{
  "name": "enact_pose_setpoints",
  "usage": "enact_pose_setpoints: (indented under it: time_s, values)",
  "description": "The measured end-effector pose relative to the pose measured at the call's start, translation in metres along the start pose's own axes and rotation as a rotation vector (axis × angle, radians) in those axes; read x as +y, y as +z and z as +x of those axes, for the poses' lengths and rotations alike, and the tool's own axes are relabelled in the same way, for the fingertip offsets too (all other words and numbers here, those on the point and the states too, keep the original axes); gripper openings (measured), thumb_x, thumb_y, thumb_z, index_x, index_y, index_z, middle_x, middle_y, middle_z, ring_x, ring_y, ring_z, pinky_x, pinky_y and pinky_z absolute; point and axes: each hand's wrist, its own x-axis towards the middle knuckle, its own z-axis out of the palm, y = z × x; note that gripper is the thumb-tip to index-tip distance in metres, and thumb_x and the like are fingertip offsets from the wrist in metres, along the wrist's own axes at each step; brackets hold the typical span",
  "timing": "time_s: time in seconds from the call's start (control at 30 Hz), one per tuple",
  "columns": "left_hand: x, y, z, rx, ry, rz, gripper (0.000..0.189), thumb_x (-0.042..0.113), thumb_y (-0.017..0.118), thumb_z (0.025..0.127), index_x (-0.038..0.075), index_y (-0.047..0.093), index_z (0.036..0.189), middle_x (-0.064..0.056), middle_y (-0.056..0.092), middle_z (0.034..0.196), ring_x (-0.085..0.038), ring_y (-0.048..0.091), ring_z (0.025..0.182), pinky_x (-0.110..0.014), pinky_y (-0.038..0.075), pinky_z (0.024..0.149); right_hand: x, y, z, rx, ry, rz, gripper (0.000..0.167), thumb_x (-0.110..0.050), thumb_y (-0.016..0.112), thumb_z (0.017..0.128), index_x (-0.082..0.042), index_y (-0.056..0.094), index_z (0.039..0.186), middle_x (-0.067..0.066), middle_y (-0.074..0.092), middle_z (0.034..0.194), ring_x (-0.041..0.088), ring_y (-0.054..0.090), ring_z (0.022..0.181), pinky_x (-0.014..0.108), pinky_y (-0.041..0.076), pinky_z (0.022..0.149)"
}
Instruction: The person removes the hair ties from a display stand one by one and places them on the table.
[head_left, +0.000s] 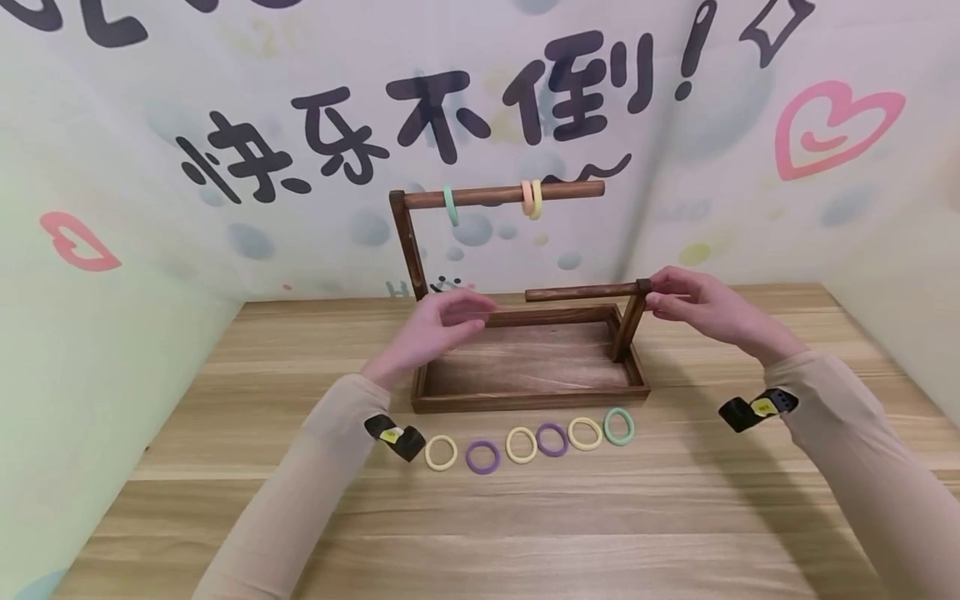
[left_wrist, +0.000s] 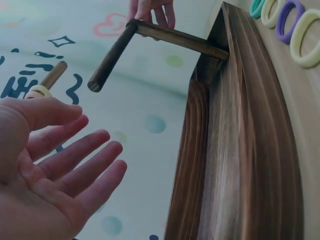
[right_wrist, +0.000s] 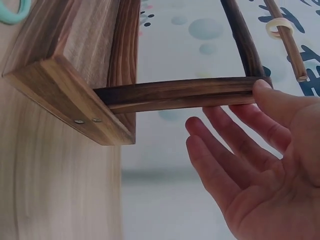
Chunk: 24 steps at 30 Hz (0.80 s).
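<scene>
A dark wooden stand [head_left: 525,402] has a tray base, a tall post with a long bar at left, and a short post with a lower bar at right. Thumb and fingers of my right hand [head_left: 701,307] pinch the top of the short post [right_wrist: 185,93], one on each side. Over the tray's left end, by the tall post, my left hand [head_left: 452,323] is held with fingers spread and nothing in it. On the upper bar hang a green ring [head_left: 451,206], a peach ring [head_left: 527,197] and a yellow ring [head_left: 536,200]. The lower bar [head_left: 577,292] carries none.
Several rings lie in a row before the tray, among them a purple ring [head_left: 483,457], a yellow ring [head_left: 441,453] and a green ring [head_left: 618,427]. Behind the wood-grain table [head_left: 525,525] hangs a printed white backdrop [head_left: 322,242].
</scene>
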Motion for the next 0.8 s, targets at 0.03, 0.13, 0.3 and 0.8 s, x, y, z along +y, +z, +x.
enact_pose_setpoints:
  time_s: [0.03,0.13,0.3,0.8]
  values:
    - [0.001,-0.002,0.000,0.006,-0.011,0.005,0.030,-0.005,0.059,0.092,-0.009,0.057,0.122,-0.027,0.058,0.124,-0.039,0.055,0.117,-0.034,0.049,0.094,-0.001,-0.001,0.000,-0.003,0.004,-0.028,0.023,-0.011,0.052,0.101,0.005,0.053,0.118,0.019,0.058,0.115,0.010,0.061,0.099,0.023,0.051,0.085]
    - [0.002,-0.007,-0.001,0.030,-0.035,0.035,0.032,-0.004,0.059,0.092,-0.007,0.057,0.124,-0.024,0.057,0.127,-0.039,0.055,0.117,-0.036,0.049,0.094,-0.004,-0.004,-0.001,-0.009,0.011,-0.091,0.026,-0.014,0.053,0.101,0.003,0.055,0.120,0.019,0.059,0.118,0.023,0.061,0.105,0.029,0.051,0.086]
    - [0.001,-0.017,-0.007,0.089,-0.061,0.073,0.032,-0.002,0.060,0.092,-0.005,0.057,0.125,-0.019,0.056,0.131,-0.038,0.055,0.117,-0.040,0.049,0.093,-0.011,-0.010,-0.002,-0.001,-0.001,-0.140,0.029,-0.014,0.055,0.100,0.000,0.056,0.126,0.019,0.057,0.124,0.039,0.057,0.113,0.037,0.050,0.088]
    - [-0.006,-0.047,-0.030,0.247,-0.084,0.101,0.032,-0.008,0.057,0.091,-0.007,0.056,0.122,-0.024,0.056,0.126,-0.040,0.055,0.115,-0.039,0.050,0.092,-0.031,-0.023,0.004,0.087,-0.062,-0.242,0.028,-0.013,0.060,0.097,-0.003,0.060,0.122,0.018,0.061,0.123,0.037,0.059,0.111,0.010,0.044,0.078]
